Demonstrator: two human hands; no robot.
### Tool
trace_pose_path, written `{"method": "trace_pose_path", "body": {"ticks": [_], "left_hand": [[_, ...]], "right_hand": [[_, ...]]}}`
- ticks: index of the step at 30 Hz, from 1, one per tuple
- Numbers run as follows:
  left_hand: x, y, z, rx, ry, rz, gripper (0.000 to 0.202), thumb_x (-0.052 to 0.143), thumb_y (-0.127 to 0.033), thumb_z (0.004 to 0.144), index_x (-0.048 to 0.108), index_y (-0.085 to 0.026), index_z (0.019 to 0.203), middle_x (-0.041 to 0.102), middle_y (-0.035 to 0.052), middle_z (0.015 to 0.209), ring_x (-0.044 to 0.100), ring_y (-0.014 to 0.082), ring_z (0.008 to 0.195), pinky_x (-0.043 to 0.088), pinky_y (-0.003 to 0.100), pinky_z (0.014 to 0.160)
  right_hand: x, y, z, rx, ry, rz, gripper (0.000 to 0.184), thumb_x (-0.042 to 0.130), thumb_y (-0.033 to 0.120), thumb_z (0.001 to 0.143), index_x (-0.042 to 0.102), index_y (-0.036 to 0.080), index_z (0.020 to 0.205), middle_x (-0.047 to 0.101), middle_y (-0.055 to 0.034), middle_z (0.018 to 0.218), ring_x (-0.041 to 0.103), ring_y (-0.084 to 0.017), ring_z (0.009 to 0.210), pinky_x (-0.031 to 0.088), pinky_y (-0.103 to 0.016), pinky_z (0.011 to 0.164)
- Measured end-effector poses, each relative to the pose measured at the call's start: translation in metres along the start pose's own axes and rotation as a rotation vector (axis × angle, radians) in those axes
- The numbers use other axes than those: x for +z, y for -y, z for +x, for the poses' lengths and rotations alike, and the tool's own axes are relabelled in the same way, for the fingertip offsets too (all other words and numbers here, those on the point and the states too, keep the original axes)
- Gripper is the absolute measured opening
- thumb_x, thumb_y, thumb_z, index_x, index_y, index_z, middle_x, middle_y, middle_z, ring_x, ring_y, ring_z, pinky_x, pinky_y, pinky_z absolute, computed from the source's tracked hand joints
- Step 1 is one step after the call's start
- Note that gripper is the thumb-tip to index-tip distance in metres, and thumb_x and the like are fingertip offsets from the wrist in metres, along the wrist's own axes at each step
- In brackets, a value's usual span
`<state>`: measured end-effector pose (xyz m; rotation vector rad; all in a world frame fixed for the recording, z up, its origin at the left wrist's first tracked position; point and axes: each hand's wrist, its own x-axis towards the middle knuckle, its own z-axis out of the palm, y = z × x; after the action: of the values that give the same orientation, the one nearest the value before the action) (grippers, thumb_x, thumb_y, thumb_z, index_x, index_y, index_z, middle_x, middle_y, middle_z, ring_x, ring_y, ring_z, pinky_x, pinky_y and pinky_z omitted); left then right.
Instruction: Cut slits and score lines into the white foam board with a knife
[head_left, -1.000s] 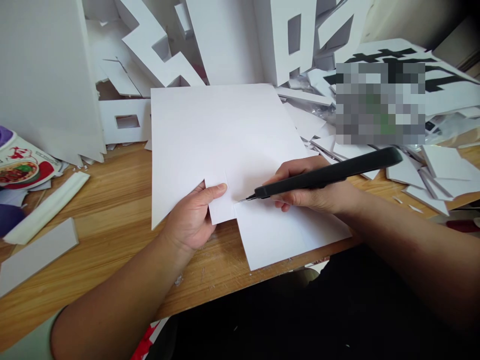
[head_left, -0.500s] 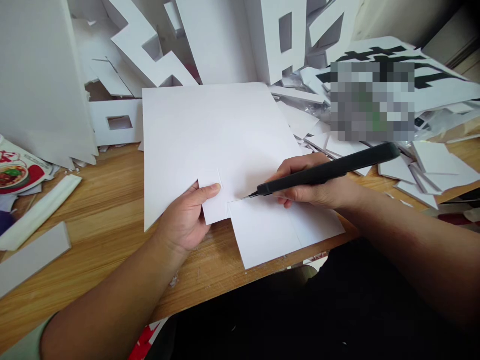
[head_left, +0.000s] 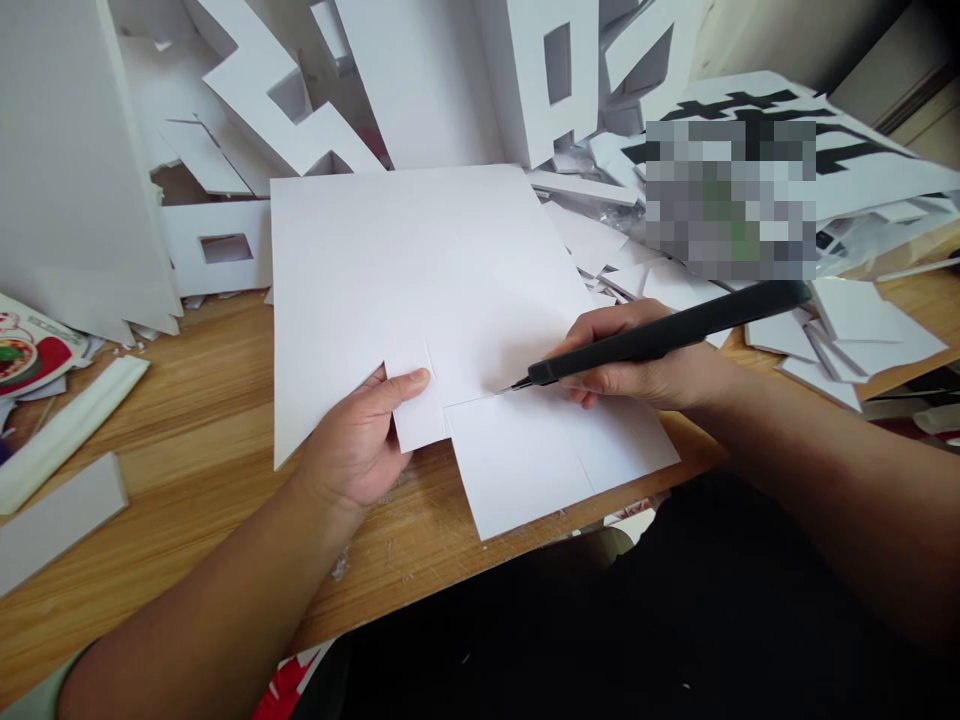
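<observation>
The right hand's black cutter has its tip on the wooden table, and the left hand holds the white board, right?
Not quite: the head view shows the tip of the black cutter on the white board, not the wooden table. The left hand does hold the board.

Red-and-white printed package (head_left: 37,348), left edge | white rectangular strip (head_left: 64,524), lower left | black-patterned white sheet (head_left: 877,192), upper right | white angular pieces (head_left: 856,310), right

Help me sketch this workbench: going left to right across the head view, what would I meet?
Flat white strip → left hand, gripping the white sheet → right hand, holding the black cutter → loose white pieces.
</observation>
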<state>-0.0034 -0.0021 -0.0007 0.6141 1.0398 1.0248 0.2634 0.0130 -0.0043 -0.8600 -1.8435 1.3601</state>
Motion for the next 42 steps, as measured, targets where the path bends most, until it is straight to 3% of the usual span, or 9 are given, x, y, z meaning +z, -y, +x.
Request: {"method": "trace_pose_path", "body": {"ticks": [7, 15, 19, 23, 34, 42], "left_hand": [[0.001, -0.001, -0.001, 0.005, -0.028, 0.035, 0.040, 0.068, -0.010, 0.078, 0.066, -0.019, 0.117, 0.069, 0.0082, 0.122, 0.060, 0.0319, 0.119, 0.055, 0.044, 0.096], [0.004, -0.003, -0.002, -0.003, -0.076, 0.048, 0.037, 0.067, -0.009, 0.078, 0.067, -0.019, 0.114, 0.068, 0.0074, 0.124, 0.060, 0.0315, 0.119, 0.057, 0.042, 0.094], [0.005, -0.003, -0.003, -0.018, -0.075, 0.049, 0.039, 0.066, -0.009, 0.080, 0.066, -0.019, 0.117, 0.068, 0.0071, 0.125, 0.059, 0.0304, 0.121, 0.056, 0.041, 0.095], [0.004, -0.003, -0.003, -0.006, -0.052, 0.043, 0.041, 0.067, -0.008, 0.078, 0.066, -0.019, 0.117, 0.069, 0.0062, 0.123, 0.060, 0.0294, 0.118, 0.058, 0.039, 0.093], [0.008, -0.004, -0.003, -0.003, -0.068, 0.066, 0.046, 0.066, -0.007, 0.077, 0.064, -0.021, 0.121, 0.070, 0.0049, 0.119, 0.062, 0.0274, 0.116, 0.059, 0.037, 0.091], [0.005, -0.004, -0.003, 0.002, -0.057, 0.051, 0.043, 0.067, -0.007, 0.078, 0.066, -0.022, 0.118, 0.070, 0.0035, 0.119, 0.062, 0.0258, 0.116, 0.059, 0.034, 0.090]], "right_hand": [[-0.008, -0.003, -0.005, 0.045, -0.004, -0.002, 0.021, 0.075, 0.031, 0.079, 0.073, 0.018, 0.095, 0.070, -0.0004, 0.073, 0.063, -0.012, 0.062, 0.051, -0.023, 0.055], [-0.013, -0.003, -0.008, 0.072, 0.006, 0.045, 0.024, 0.075, 0.035, 0.077, 0.073, 0.018, 0.093, 0.069, -0.0005, 0.072, 0.058, -0.010, 0.059, 0.043, -0.020, 0.047], [-0.016, -0.003, -0.009, 0.047, 0.016, 0.026, 0.025, 0.076, 0.038, 0.076, 0.073, 0.019, 0.092, 0.071, -0.0011, 0.075, 0.062, -0.012, 0.064, 0.047, -0.022, 0.054], [-0.019, -0.004, -0.011, 0.067, -0.007, -0.016, 0.018, 0.076, 0.032, 0.077, 0.073, 0.020, 0.090, 0.072, -0.0012, 0.076, 0.066, -0.015, 0.070, 0.052, -0.025, 0.061], [-0.025, -0.002, -0.013, 0.089, -0.060, -0.102, 0.012, 0.077, 0.029, 0.074, 0.073, 0.023, 0.083, 0.074, -0.0003, 0.075, 0.067, -0.016, 0.071, 0.052, -0.025, 0.060], [-0.028, -0.002, -0.015, 0.072, -0.026, -0.116, 0.015, 0.075, 0.036, 0.076, 0.070, 0.023, 0.082, 0.074, -0.0010, 0.079, 0.068, -0.016, 0.073, 0.053, -0.026, 0.063]]}}
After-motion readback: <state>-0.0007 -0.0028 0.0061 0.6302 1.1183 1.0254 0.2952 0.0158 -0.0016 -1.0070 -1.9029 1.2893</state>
